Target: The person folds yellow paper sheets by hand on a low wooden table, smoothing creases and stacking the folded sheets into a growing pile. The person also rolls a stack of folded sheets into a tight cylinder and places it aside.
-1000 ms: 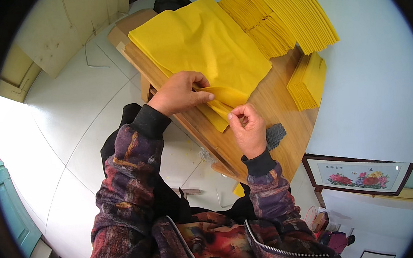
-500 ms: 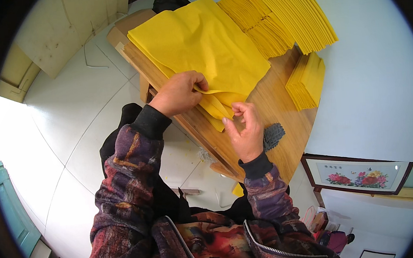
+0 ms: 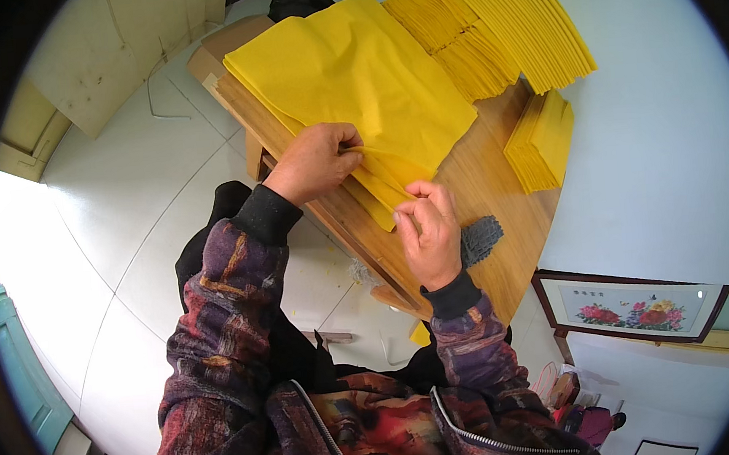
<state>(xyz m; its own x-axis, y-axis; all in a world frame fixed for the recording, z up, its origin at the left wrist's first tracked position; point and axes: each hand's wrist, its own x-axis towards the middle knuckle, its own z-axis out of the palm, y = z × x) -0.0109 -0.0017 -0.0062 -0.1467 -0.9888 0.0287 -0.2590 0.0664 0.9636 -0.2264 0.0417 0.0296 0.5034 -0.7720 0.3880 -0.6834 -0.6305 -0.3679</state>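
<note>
A yellow fabric piece (image 3: 345,77), soft and slightly creased, lies across the wooden table (image 3: 496,172). My left hand (image 3: 317,159) pinches the fabric's near edge between thumb and fingers. To the right, my right hand (image 3: 429,227) is closed at the near corner of the same fabric, its thumb and fingertips gripping the edge. Between the two hands the edge is drawn fairly straight, with a loose layer beneath it. Just right of my right hand sits a dark grey textured object (image 3: 481,240) whose kind I cannot make out.
Tall stacks of folded yellow fabric (image 3: 511,23) stand at the table's far right, with a smaller yellow stack (image 3: 542,143) nearer. A framed flower picture (image 3: 632,306) is at the right by the wall. Pale floor tiles (image 3: 143,201) show at the left.
My right fingers have closed on the fabric's corner. The edge between my hands, gaping open before, is now flattened and straighter. My left hand has barely shifted.
</note>
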